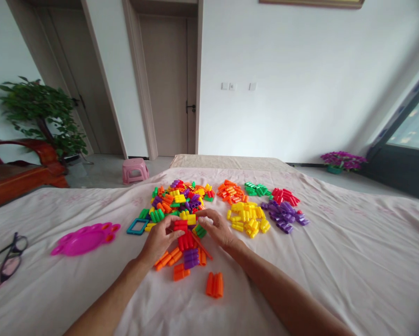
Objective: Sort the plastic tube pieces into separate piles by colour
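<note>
My left hand [161, 239] has its thumb and fingers closed around a red ribbed plastic building block [180, 226]. Across from it, my right hand [217, 228] is curved with thumb and fingers apart, close to a yellow block [191, 219] and a green block [199, 230]. I cannot tell whether its fingertips touch them. Under my hands lie another red block [186, 241], a purple block [191, 257] and an orange stick [203, 246]. Several orange blocks [174, 255] are nearer me, and one orange block [214, 284] sits apart at the front.
Beyond my hands is a mixed heap of blocks [181, 196]. Single-colour piles stand to the right: orange [229, 191], green [257, 189], red [285, 196], yellow [246, 215], purple [282, 214]. On the left lie a blue square frame [129, 228], a magenta tray [87, 239] and glasses [11, 261].
</note>
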Action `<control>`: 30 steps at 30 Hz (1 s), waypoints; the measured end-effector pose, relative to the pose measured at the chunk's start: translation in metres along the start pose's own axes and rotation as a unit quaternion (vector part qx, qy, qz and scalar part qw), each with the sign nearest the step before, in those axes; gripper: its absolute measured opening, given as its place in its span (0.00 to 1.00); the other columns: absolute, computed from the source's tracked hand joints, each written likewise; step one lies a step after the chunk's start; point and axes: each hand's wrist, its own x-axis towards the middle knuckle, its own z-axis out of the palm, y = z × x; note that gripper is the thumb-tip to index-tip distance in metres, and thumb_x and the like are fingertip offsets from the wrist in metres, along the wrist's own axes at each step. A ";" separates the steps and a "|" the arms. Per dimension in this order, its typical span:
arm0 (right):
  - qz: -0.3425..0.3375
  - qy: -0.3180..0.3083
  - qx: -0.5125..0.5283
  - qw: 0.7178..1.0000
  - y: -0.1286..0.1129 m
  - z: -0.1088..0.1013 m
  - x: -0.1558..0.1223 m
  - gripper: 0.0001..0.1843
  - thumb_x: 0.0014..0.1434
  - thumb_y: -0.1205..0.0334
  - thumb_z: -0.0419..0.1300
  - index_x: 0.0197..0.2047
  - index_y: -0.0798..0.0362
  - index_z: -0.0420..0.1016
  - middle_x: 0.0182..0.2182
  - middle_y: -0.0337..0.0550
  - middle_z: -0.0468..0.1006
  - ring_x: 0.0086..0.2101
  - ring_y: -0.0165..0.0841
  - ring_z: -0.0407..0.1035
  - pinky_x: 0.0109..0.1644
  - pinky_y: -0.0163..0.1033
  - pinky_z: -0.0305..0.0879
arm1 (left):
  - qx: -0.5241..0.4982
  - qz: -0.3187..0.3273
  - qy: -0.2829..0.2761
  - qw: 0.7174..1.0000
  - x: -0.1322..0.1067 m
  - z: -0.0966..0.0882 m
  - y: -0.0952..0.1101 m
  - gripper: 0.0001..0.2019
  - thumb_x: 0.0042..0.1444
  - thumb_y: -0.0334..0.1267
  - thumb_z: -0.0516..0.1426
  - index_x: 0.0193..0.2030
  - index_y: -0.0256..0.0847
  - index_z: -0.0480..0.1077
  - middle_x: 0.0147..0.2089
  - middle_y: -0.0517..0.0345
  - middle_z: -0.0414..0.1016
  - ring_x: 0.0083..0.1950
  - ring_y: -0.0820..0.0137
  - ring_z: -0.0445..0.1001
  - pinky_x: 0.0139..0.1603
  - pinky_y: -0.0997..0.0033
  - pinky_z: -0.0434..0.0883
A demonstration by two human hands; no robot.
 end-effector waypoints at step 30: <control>0.113 0.040 -0.358 0.926 -0.015 -0.123 0.023 0.12 0.60 0.65 0.56 0.41 0.51 0.81 0.37 0.44 0.82 0.38 0.35 0.73 0.39 0.34 0.60 | 0.045 0.031 0.067 0.996 0.003 -0.006 -0.015 0.25 0.54 0.46 0.59 0.58 0.40 0.68 0.43 0.52 0.81 0.45 0.63 0.80 0.49 0.62 0.75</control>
